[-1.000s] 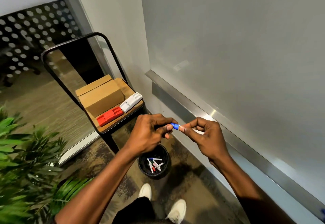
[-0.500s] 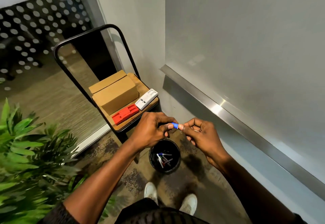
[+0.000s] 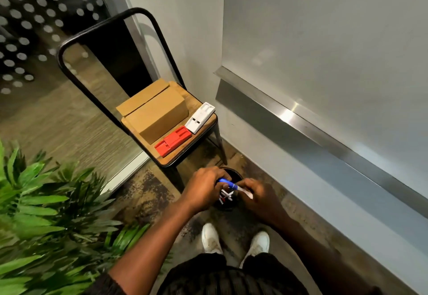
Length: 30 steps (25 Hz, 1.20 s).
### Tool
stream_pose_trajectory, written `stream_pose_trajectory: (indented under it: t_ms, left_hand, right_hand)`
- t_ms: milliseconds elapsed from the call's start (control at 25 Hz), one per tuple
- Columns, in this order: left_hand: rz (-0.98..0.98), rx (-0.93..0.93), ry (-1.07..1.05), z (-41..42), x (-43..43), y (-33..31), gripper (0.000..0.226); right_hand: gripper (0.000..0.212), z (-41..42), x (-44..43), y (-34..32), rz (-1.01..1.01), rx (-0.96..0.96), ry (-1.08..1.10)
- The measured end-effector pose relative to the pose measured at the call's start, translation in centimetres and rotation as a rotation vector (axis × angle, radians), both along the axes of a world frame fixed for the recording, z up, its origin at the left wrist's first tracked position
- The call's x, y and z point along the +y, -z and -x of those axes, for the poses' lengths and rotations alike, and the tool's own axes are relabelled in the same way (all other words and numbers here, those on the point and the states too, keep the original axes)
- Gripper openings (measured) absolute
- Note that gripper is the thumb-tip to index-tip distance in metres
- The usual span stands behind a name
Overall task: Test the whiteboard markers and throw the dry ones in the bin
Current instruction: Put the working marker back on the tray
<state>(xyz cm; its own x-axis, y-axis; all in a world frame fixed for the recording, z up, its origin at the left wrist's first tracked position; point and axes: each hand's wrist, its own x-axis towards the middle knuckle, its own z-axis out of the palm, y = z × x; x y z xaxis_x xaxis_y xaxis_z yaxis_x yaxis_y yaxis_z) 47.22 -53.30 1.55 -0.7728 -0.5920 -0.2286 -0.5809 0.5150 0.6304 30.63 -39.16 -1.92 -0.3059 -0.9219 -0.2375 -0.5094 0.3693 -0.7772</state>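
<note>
A white whiteboard marker (image 3: 246, 192) with a blue cap (image 3: 228, 183) is held level between both hands, right over the black bin (image 3: 234, 173) on the floor. My left hand (image 3: 203, 190) pinches the blue cap end. My right hand (image 3: 261, 199) grips the white barrel. Whether the cap is fully seated is hidden by my fingers. Several discarded markers (image 3: 225, 197) lie in the bin, seen through the gap between my hands. The whiteboard (image 3: 324, 39) fills the wall on the right.
A black metal chair (image 3: 104, 24) stands just behind the bin, carrying a cardboard box (image 3: 159, 114), a red plastic holder (image 3: 172, 141) and a white one (image 3: 200, 117). The whiteboard's metal ledge (image 3: 301, 118) runs along the right. A green plant (image 3: 46, 213) crowds the left. My white shoes (image 3: 210, 236) are below.
Both hands have dropped with the marker from chest height to just above the bin, and my view has tilted further down toward the floor.
</note>
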Motion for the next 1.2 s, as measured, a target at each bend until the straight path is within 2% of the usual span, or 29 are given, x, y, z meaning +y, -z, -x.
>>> stream_pose_trajectory:
  t_ms: [160, 280, 400, 560, 760, 1000, 1120, 1200]
  left_hand:
    - [-0.008, -0.097, 0.026, -1.2, 0.6, 3.1, 0.021]
    - [0.013, -0.202, -0.053, -1.6, 1.1, 5.2, 0.029]
    - [0.052, -0.33, -0.037, -1.7, 1.3, 7.8, 0.054]
    - [0.059, -0.375, -0.006, -3.0, 2.3, 11.9, 0.095]
    - [0.038, -0.454, -0.033, -3.9, 3.1, 19.8, 0.125]
    - [0.083, -0.434, 0.012, -2.5, 2.8, 27.2, 0.134]
    - [0.104, -0.445, 0.02, -2.3, 2.6, 29.7, 0.134]
    - [0.102, -0.462, 0.032, -2.2, 2.4, 30.7, 0.135]
  right_hand:
    - [0.057, -0.7, 0.3, 2.8, -0.124, 0.134, -0.072]
    - [0.045, 0.0, 0.2, 4.8, -0.238, 0.227, -0.094]
    - [0.028, 1.6, -0.1, 7.7, -0.343, 0.279, -0.076]
    - [0.023, 3.5, -0.4, 12.4, -0.418, 0.351, 0.009]
    - [0.025, 5.2, -1.6, 19.1, -0.487, 0.404, -0.057]
    - [0.026, 4.3, -5.3, 26.8, -0.431, 0.419, -0.138]
    - [0.041, 4.0, -6.2, 29.0, -0.441, 0.399, -0.172]
    - [0.051, 4.1, -6.1, 29.8, -0.464, 0.465, -0.223]
